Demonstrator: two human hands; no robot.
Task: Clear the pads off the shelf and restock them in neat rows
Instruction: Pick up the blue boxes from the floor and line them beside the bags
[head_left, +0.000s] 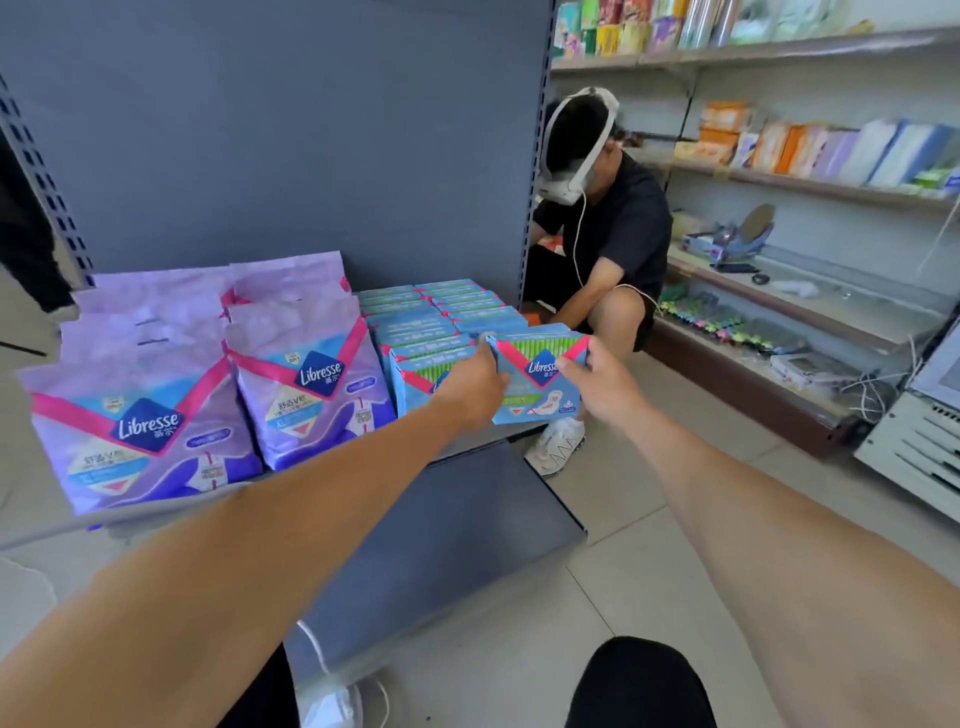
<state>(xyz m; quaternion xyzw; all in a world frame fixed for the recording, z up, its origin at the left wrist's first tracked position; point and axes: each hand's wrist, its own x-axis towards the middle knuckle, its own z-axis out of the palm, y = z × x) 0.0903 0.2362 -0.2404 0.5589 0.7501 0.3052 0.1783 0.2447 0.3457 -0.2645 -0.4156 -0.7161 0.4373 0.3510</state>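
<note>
A blue and green Libresse pad pack (540, 371) is held upright at the front right of the grey shelf (171, 512). My left hand (475, 387) grips its left edge and my right hand (597, 387) grips its right edge. Behind it stand two rows of the same blue pad packs (426, 322), running back to the shelf's rear panel. Left of them stand large purple Libresse pad bags (150, 395) in two rows, front faces toward me.
A lower grey shelf board (457, 545) juts out below my arms. A crouching person in black (608, 244) wearing a headset is just right of the shelf. Stocked shelves (810, 182) line the right wall. My knees and shoe show at the bottom.
</note>
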